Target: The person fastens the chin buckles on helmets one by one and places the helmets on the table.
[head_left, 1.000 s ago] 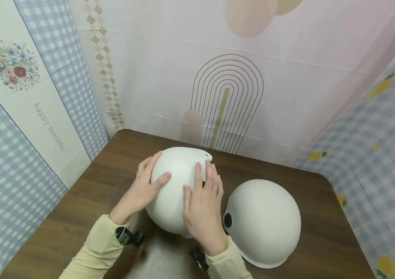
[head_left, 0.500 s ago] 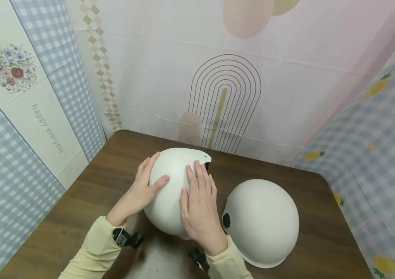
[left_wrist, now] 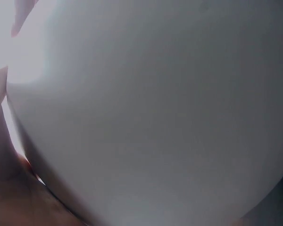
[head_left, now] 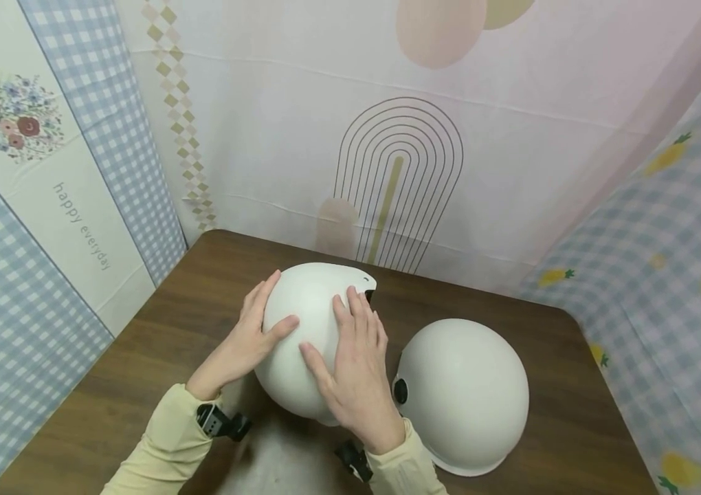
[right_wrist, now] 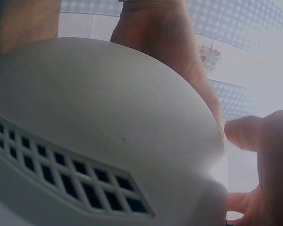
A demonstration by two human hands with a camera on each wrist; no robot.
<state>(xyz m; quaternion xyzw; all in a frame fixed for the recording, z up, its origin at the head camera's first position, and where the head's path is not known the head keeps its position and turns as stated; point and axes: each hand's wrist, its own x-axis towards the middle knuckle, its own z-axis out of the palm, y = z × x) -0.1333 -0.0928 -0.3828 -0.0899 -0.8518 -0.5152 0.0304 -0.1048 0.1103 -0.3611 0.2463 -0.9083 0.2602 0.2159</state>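
Observation:
A white helmet (head_left: 310, 295) stands over the table in front of me, between both hands. My left hand (head_left: 242, 344) grips its left side, thumb on the near face and fingers round the far edge. On the right side rests my right hand (head_left: 357, 368), its fingers extended over the shell and its thumb spread out to the left. The right wrist view shows a slatted vent (right_wrist: 73, 172) in the helmet's lower shell. In the left wrist view the smooth shell (left_wrist: 151, 113) fills nearly everything.
A second white helmet (head_left: 468, 395), with a black round fitting (head_left: 401, 392) on its side, sits on the brown wooden table (head_left: 579, 405) just right of my right hand. Patterned cloths (head_left: 251, 124) hang behind and at both sides.
My right hand's fingers have slid left over the helmet, uncovering a dark opening at its far right. Its thumb has spread further left. The left hand keeps its place.

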